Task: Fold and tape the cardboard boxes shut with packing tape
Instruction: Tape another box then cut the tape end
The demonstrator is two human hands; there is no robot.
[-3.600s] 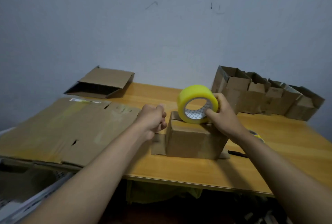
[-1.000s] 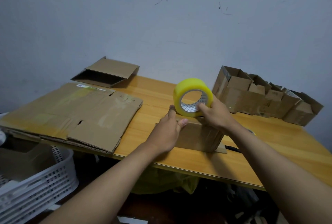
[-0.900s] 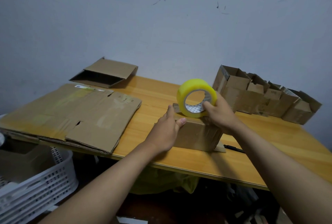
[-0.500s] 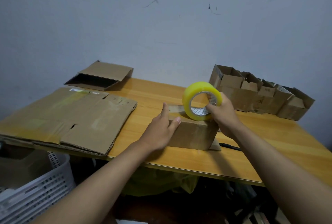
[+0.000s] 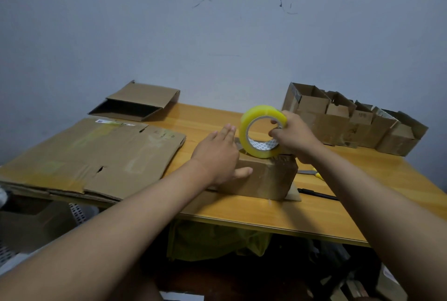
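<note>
Centrally on the wooden table (image 5: pixel 278 216), near its front edge, sits the small cardboard box (image 5: pixel 263 177) under work. Its top flaps are folded down.

Left hand (image 5: pixel 217 155): open and flat, palm down. The palm presses on the left part of the box top. The fingers point away from the person, toward the wall; the thumb wraps over the near upper edge onto the front face.

Right hand (image 5: pixel 294 138): closed in a grip on the yellow tape roll (image 5: pixel 260 131). The fingertips enter the core from the right side, and the rest of the hand covers the roll's right rim. The roll stands on edge on the box top, at the far side, just right of the left hand. Whether a strip of tape runs from the roll onto the box cannot be determined.

Surrounding items:
- A large flattened cardboard sheet (image 5: pixel 92 155) lies on the left part of the table, overhanging its front edge.
- A smaller collapsed box (image 5: pixel 137 102) lies behind the sheet, near the wall.
- A row of open boxes (image 5: pixel 350 121) stands at the right rear, well apart from the hands.
- A black pen (image 5: pixel 316 194) lies on the table just right of the box.
</note>
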